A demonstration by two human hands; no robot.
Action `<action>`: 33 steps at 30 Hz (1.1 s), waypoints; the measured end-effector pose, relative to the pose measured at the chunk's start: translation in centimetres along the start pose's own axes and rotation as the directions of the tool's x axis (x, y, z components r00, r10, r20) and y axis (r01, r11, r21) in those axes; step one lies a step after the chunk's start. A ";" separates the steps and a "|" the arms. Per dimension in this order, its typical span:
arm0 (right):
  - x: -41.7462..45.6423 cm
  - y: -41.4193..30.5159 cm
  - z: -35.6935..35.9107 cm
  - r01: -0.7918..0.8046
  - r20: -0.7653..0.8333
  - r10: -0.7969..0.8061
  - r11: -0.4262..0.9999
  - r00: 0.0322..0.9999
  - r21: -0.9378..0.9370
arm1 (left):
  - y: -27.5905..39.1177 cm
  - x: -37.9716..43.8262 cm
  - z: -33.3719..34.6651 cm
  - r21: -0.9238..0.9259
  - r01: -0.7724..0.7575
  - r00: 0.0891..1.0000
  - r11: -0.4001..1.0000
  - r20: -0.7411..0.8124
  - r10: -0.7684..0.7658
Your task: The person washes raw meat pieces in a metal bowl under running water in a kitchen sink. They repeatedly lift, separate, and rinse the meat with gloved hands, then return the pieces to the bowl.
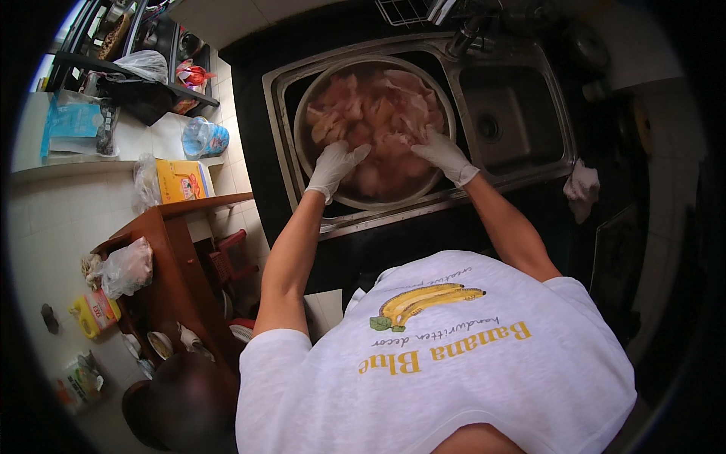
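Observation:
A wide round metal basin (302,170) sits in the left bowl of a stainless steel sink. It holds raw meat (391,102), pale pink with some yellowish pieces, in cloudy reddish liquid. My left hand (338,167), in a white glove, reaches over the near left rim; its fingers touch the meat and the thumb stands apart, so its grip is unclear. From the right side my gloved right hand (448,159) has its thumb and fingers around a piece of meat. Some fingertips are hidden among the pieces.
Right of the basin are the smaller sink bowl (510,136) and a cloth (582,190) at the counter edge. A faucet (468,37) stands behind. Leftward are a brown wooden cabinet (170,267), a yellow box (182,180) and a red plastic stool (232,255).

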State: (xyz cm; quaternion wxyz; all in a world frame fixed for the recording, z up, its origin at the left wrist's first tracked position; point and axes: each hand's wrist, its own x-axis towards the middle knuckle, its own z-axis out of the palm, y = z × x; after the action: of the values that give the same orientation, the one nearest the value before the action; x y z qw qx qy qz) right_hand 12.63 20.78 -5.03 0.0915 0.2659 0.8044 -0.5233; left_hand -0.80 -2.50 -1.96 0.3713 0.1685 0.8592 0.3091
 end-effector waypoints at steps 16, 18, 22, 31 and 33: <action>0.6 -4.7 2.1 -0.252 0.321 -0.114 0.402 0.940 0.880 | 3.0 0.9 1.7 -0.897 0.109 0.983 0.428 0.161 0.087; -0.1 -5.8 2.0 -0.249 0.304 -0.080 0.396 0.949 0.884 | 3.4 0.3 1.3 -0.917 0.137 0.987 0.374 0.157 0.022; -1.0 -7.3 2.2 -0.251 0.284 -0.053 0.329 0.957 0.910 | 3.3 -0.1 -0.5 -0.882 -0.048 0.988 0.468 0.026 0.150; -0.7 -6.4 3.3 -0.162 0.187 -0.059 0.293 0.981 0.942 | 0.0 -0.6 -1.5 -0.121 -0.393 0.883 0.911 -0.327 0.337; -0.4 -6.2 3.3 -0.120 0.168 -0.154 0.281 0.974 0.952 | 1.3 -1.5 -0.8 0.164 -0.510 0.730 0.844 -0.435 0.526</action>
State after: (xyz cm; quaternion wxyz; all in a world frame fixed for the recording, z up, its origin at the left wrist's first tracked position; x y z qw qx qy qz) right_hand 9.28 15.76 -1.40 -0.0005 0.1972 0.3159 -0.9281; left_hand -0.28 -2.65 0.07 0.0510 0.3285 0.8460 0.4169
